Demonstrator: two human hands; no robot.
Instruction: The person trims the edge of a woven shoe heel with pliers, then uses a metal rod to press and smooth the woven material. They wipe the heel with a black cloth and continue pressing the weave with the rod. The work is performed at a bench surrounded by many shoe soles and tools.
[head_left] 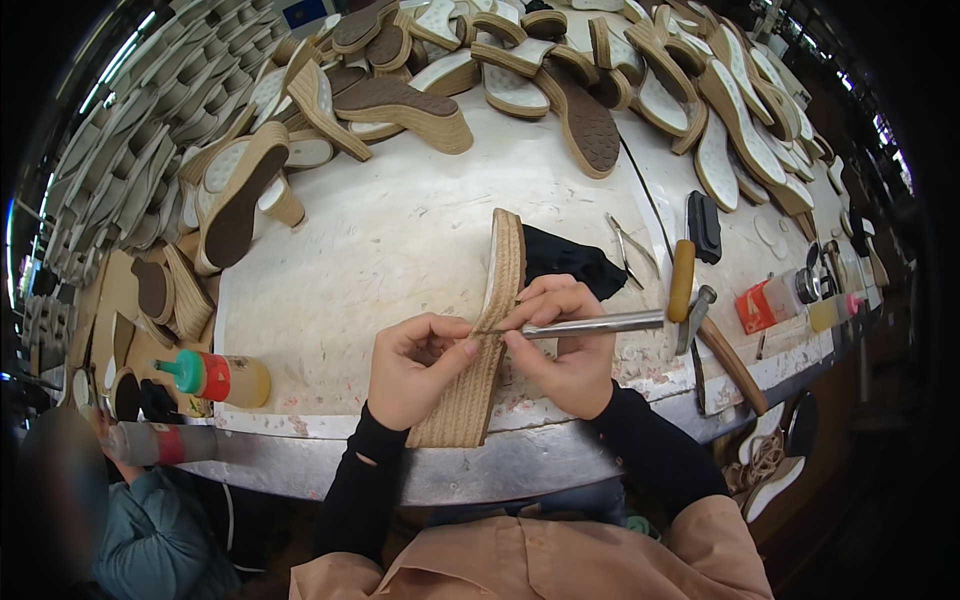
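Note:
A wedge shoe sole (455, 400) with a braided tan rope side stands on its edge at the table's front, slanting away from me. My right hand (565, 345) grips a slim silver metal-handled tool (600, 325), its thin dark tip over the rope side. Thumb and forefinger of my left hand (415, 365) pinch together at that tip, against the sole; what lies between them is too small to make out. Behind the sole lies a black cloth (570, 258).
Piled wedge soles (400, 105) cover the table's far side. Pliers (632, 250), a yellow handle (681, 280), a hammer (735, 365) and a black block (703, 227) lie right. A green-capped bottle (225, 378) lies left, near another person's teal sleeve (160, 535).

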